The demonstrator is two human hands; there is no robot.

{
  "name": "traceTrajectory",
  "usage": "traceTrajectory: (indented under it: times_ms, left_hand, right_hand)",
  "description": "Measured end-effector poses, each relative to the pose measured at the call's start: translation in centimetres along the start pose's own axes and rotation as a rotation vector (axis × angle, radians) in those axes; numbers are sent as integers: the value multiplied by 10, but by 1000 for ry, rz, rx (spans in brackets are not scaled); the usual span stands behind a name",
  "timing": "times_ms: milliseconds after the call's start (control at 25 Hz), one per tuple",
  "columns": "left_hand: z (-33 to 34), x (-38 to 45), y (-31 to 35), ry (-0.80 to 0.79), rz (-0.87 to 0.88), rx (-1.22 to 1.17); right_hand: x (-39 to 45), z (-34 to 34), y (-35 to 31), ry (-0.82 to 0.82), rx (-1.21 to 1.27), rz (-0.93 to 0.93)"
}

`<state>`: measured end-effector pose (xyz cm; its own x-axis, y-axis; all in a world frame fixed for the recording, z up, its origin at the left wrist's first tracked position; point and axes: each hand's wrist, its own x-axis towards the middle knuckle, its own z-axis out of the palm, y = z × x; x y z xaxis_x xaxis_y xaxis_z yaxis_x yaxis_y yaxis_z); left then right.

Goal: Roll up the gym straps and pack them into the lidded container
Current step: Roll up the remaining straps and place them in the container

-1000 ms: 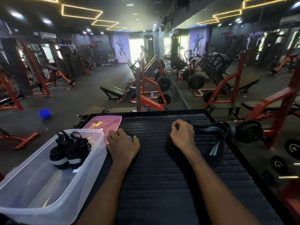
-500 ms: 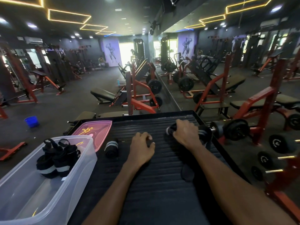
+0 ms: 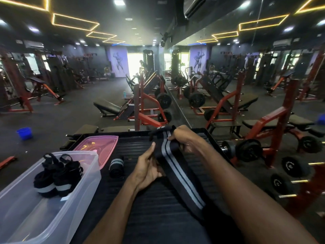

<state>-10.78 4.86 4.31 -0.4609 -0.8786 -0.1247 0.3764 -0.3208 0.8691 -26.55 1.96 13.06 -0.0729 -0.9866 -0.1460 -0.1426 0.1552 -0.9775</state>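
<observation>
A long black strap with grey stripes (image 3: 177,168) hangs unrolled over the ribbed black platform (image 3: 158,217). My right hand (image 3: 184,138) pinches its upper end at the far side. My left hand (image 3: 149,168) holds the strap lower down, thumb along its edge. One rolled strap (image 3: 115,166) lies on the platform to the left of my left hand. Two rolled black straps (image 3: 56,178) sit inside the clear plastic container (image 3: 75,199) at the lower left. The pink lid (image 3: 98,147) lies flat behind the container.
Beyond the platform's right edge, a dumbbell (image 3: 246,150) and weight plates (image 3: 295,166) lie by a red rack (image 3: 281,131). Red benches and machines fill the gym floor ahead. A blue bucket (image 3: 24,133) stands far left on the floor.
Both hands lifted the striped strap off the platform and stretched it out between them. The left hand left the rolled strap lying near the lid. The camera tilted up slightly.
</observation>
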Motion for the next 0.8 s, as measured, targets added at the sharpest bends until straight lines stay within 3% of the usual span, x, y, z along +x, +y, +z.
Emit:
traceTrajectory:
  times_ms: [200, 280, 400, 560, 800]
  left_hand:
    - [4, -4, 13, 11, -7, 24]
    - [0, -4, 15, 5, -4, 222]
    - [2, -16, 9, 16, -113, 552]
    - [-4, -15, -5, -2, -284, 530]
    - [-1, 17, -11, 204, -20, 347]
  right_hand:
    - [4, 4, 2, 58, 145, 11]
    - [0, 6, 14, 95, 136, -63]
    - [5, 9, 50, 162, -102, -272]
    - [13, 14, 85, 168, -7, -353]
    - [16, 16, 102, 112, 191, -157]
